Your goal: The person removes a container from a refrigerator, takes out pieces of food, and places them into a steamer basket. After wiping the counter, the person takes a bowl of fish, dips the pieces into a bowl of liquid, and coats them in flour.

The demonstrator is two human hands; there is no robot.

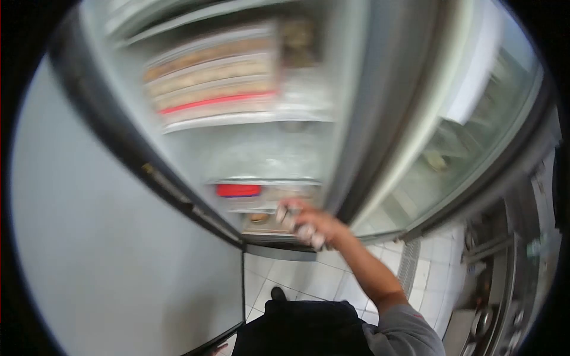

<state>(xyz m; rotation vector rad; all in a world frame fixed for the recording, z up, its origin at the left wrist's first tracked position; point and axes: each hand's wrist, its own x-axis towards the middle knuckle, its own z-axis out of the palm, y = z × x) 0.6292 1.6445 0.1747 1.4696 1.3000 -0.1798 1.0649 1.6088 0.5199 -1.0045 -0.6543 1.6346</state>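
Note:
My right hand [317, 221] reaches toward the lower shelves of an open upright fridge, its fingers wrapped round a pale, lumpy item [300, 228], blurred by motion. Behind it, a red-lidded container [238, 190] sits on a low shelf [267, 180]. A small round brownish item [259, 218] lies lower down. Only a small part of my left hand [220, 350] shows at the bottom edge, beside the fridge door [119, 219]; what its fingers do is hidden.
Stacked clear trays [214, 74] fill an upper shelf. At right stands a glass door [439, 160] with a white sheet [475, 77]. Below are a tiled floor [297, 276], a floor drain [408, 261] and metal shelving [490, 255] holding kitchenware.

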